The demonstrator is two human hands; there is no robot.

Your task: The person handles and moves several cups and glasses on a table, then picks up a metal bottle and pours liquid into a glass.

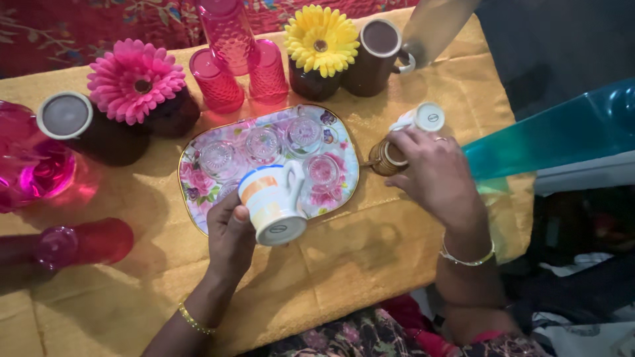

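Observation:
My left hand holds a white mug with orange and blue bands upside down, its base facing up, over the near edge of a floral tray. Several clear glasses stand upside down on that tray. My right hand rests on a small brown-and-white cup lying on the yellow tablecloth just right of the tray. Another white cup lies by my right fingertips.
Pink tumblers, a pink flower and a yellow flower in dark pots, and two brown mugs stand at the back. Pink glassware sits left; a pink bottle lies near. A teal object sticks out right.

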